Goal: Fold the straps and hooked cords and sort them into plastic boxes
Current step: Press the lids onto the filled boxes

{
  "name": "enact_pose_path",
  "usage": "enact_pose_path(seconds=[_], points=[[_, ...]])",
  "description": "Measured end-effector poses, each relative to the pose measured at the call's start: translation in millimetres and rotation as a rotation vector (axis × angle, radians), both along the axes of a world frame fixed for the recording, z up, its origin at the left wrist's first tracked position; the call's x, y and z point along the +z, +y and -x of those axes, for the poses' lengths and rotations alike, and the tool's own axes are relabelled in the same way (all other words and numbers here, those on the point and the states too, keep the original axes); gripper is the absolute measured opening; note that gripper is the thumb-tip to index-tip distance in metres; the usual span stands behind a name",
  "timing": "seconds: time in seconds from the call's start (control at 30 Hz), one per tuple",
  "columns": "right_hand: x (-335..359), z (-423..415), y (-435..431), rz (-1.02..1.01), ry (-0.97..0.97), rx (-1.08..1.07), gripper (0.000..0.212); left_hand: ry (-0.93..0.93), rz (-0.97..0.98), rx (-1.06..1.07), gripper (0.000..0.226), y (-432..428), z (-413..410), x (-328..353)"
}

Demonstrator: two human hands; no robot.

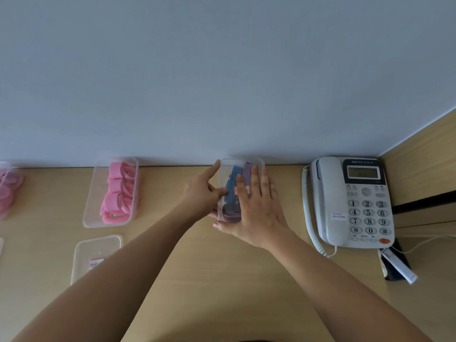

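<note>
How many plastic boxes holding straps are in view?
3: left-edge box, cut off; open box of pink straps; third box under left hand and right hand. Others may be off-frame.

Markings on the telephone and labels
The keys (369, 217) of the telephone (329, 201) are marked 1 to 9, *, 0 and #; its brand line (362, 162), the handset sticker (338, 215) and the red-edged label (95, 264) on the loose lid (106, 243) are too blurred to be read.
</note>
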State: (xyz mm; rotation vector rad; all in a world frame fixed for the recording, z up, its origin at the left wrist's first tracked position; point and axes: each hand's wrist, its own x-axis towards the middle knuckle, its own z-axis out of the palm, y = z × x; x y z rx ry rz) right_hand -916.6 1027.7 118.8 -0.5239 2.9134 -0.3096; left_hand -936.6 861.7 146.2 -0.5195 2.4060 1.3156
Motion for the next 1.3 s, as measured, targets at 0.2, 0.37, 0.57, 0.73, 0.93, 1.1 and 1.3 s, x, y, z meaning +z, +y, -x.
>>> enact_pose_path(seconds=[0.2, 0.37, 0.57, 0.73, 0.93, 1.1, 1.3], points=[[-1, 5, 2, 0.004, -0.016, 0.008, 0.132, 0.075, 0.146, -0.030, 0.059, -5, -16, 3], [3, 5, -1, -0.068, -0.059, -0.011, 0.135, 0.216, 0.190, -0.095, 0.047, -34, -52, 12], [15, -18, -20, -0.141, 0.032, -0.131, 0.112, 0.382, 0.170, -0.124, 0.033, -90, -101, 26], [3, -57, -49, -0.126, 0.037, -0.341, 0.080, 0.408, 0.187, -0.131, 0.029, -130, -125, 32], [-1, -62, -51, -0.094, 0.052, -0.392, 0.069, 0.378, 0.178, -0.176, 0.029, -130, -130, 34], [-5, -59, -51, -0.082, 0.069, -0.390, 0.073, 0.348, 0.212, -0.194, 0.029, -122, -129, 29], [-2, -54, -48, -0.072, 0.028, -0.365, 0.071, 0.358, 0.209, -0.199, 0.028, -119, -126, 29]])
